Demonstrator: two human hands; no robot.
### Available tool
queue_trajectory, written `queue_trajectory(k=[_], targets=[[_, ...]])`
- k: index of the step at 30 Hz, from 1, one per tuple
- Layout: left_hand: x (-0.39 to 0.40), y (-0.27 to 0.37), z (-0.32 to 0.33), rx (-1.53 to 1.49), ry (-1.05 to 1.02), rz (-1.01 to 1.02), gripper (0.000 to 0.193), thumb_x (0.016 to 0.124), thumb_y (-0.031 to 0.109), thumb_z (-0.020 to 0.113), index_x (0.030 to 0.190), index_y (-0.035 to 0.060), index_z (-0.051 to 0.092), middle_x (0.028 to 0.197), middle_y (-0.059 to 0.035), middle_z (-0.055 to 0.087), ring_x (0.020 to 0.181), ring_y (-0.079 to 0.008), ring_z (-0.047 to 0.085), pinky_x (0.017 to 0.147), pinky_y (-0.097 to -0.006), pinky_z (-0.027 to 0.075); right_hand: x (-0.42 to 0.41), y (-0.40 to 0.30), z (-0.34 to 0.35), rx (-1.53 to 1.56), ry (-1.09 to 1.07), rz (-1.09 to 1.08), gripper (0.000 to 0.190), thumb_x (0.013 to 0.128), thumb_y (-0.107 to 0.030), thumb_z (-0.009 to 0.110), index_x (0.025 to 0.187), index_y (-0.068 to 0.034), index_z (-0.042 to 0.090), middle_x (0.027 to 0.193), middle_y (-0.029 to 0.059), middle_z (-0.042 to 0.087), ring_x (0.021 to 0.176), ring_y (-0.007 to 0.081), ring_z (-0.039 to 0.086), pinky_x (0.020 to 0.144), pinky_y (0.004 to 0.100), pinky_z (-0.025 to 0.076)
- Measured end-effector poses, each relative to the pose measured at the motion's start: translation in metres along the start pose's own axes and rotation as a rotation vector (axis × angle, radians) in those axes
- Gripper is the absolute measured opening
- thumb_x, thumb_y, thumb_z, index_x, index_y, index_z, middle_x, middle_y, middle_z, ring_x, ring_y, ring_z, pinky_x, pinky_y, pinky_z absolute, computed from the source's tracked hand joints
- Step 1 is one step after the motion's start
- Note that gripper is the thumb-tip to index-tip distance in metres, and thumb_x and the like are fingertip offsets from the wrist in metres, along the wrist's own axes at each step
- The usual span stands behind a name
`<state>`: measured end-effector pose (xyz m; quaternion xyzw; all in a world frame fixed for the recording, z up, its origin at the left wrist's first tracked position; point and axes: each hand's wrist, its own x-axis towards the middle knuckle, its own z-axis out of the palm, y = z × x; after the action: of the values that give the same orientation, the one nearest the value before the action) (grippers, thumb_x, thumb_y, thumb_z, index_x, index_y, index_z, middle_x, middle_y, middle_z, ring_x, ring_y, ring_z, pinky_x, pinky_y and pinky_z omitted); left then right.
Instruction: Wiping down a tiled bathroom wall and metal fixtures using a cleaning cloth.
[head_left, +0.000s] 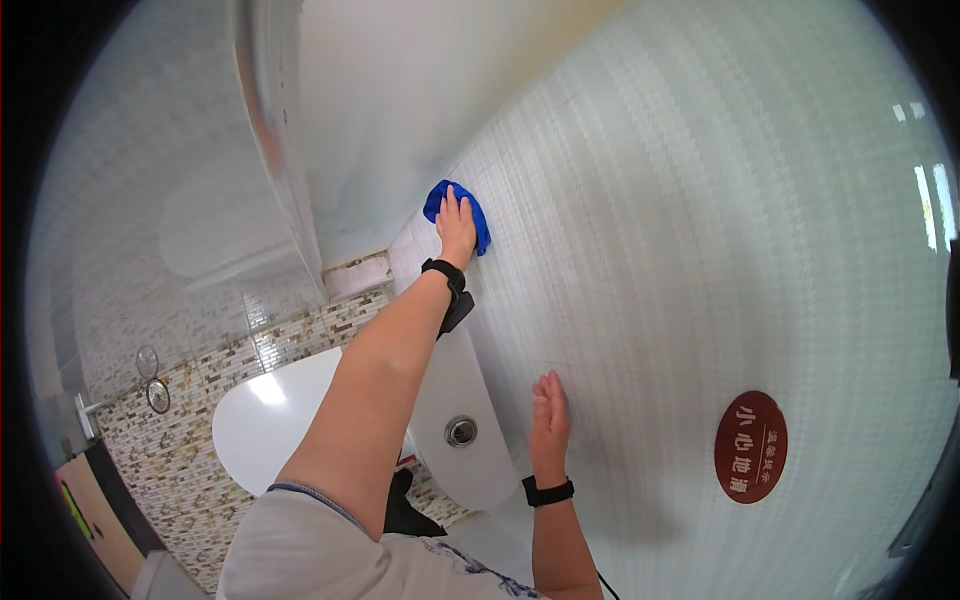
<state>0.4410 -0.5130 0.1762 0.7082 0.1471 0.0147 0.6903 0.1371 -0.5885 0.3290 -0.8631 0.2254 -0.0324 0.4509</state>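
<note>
My left hand (455, 229) lies flat over a blue cloth (480, 232), pressing it to the white tiled wall (637, 247) near the corner, with the fingers spread a little. Lower down, my right hand (551, 424) is held with its fingers straight, beside or against the same wall; whether it touches is hard to tell. Nothing is in it. Between the two arms stands the white toilet tank (465, 375) with a round chrome flush button (460, 431). My left forearm passes over the toilet and partly covers its closed white lid (277, 420).
An oval red sign (751, 447) with white writing is stuck on the wall at right. A glossy partition (172, 187) rises at left. Mosaic tiles (165, 457) cover the floor, where a round metal drain (158, 396) sits. A pale door or panel (101, 517) is at lower left.
</note>
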Motion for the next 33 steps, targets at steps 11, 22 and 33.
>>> queue_trajectory(k=[11, 22, 33], targets=[[-0.086, 0.126, 0.000, -0.094, 0.035, 0.483, 0.052, 0.092, 0.026, 0.046, 0.139, 0.0060, 0.033, 0.141, -0.0228, 0.032, 0.131, -0.0430, 0.023, 0.109, -0.0462, 0.017, 0.006, 0.003, -0.008, 0.007, 0.039, -0.013, 0.037, 0.097, -0.016, 0.040, 0.128, 0.003, 0.043, 0.125, 0.0185, 0.053, 0.116, 0.0244, 0.052, 0.098, 0.0333, 0.039], [-0.138, 0.083, 0.007, 0.009, 0.058, 0.434, 0.052, 0.093, 0.022, 0.042, 0.140, 0.0053, 0.029, 0.142, -0.0218, 0.028, 0.133, -0.0407, 0.020, 0.109, -0.0472, 0.015, 0.006, 0.002, -0.010, 0.018, 0.043, -0.067, 0.033, 0.097, -0.014, 0.042, 0.125, 0.003, 0.046, 0.120, 0.0181, 0.056, 0.112, 0.0240, 0.054, 0.096, 0.0320, 0.040], [-0.126, 0.016, 0.017, 0.029, 0.070, -0.056, 0.053, 0.097, 0.033, 0.034, 0.140, 0.0038, 0.026, 0.135, -0.0289, 0.037, 0.127, -0.0421, 0.030, 0.108, -0.0466, 0.017, 0.007, -0.002, -0.005, -0.004, 0.089, -0.081, 0.031, 0.096, -0.013, 0.043, 0.122, 0.001, 0.049, 0.117, 0.0163, 0.058, 0.109, 0.0228, 0.057, 0.093, 0.0316, 0.043]])
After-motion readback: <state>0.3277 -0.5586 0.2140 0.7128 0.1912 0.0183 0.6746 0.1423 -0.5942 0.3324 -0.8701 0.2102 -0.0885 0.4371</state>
